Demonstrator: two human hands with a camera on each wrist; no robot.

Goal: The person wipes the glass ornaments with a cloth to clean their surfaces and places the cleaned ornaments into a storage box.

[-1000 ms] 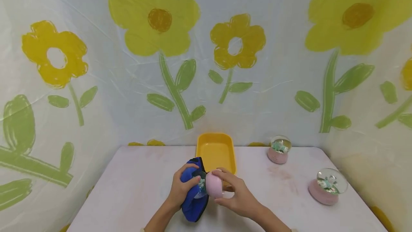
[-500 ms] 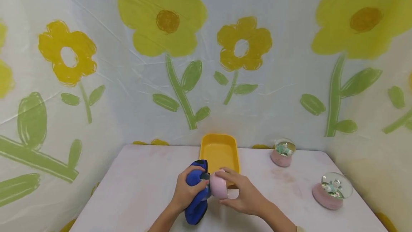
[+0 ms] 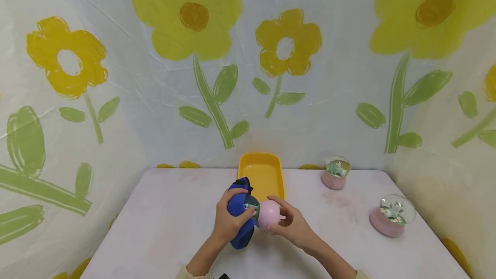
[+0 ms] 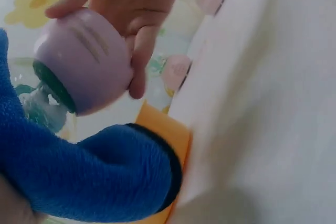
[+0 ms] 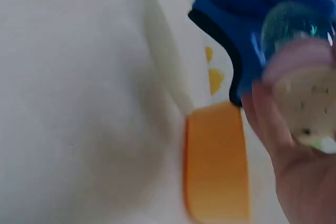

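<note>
A snow globe with a pink base [image 3: 268, 215] is held sideways above the table between both hands. My left hand [image 3: 227, 223] grips a blue cloth [image 3: 237, 205] wrapped against the glass ball, its thumb lying across the glass. On the other side my right hand [image 3: 295, 229] holds the base between thumb and fingers. In the left wrist view the base [image 4: 84, 61] shows gold markings, and the cloth [image 4: 105, 177] bulges below it with a dark edging. The right wrist view catches the pale underside [image 5: 307, 103] of the base and the glittery glass [image 5: 289, 22].
A yellow tray [image 3: 260, 175] lies just beyond the hands at the back of the table [image 3: 174, 210]. Two more pink-based snow globes stand on the right, one farther back [image 3: 335, 175] and one nearer [image 3: 390, 216]. Behind rises a flower-printed curtain [image 3: 329, 124].
The head view shifts a little. Both hands have moved slightly rightward with the snow globe, which has turned between them; more of the glass shows beside the cloth than half a second ago.
</note>
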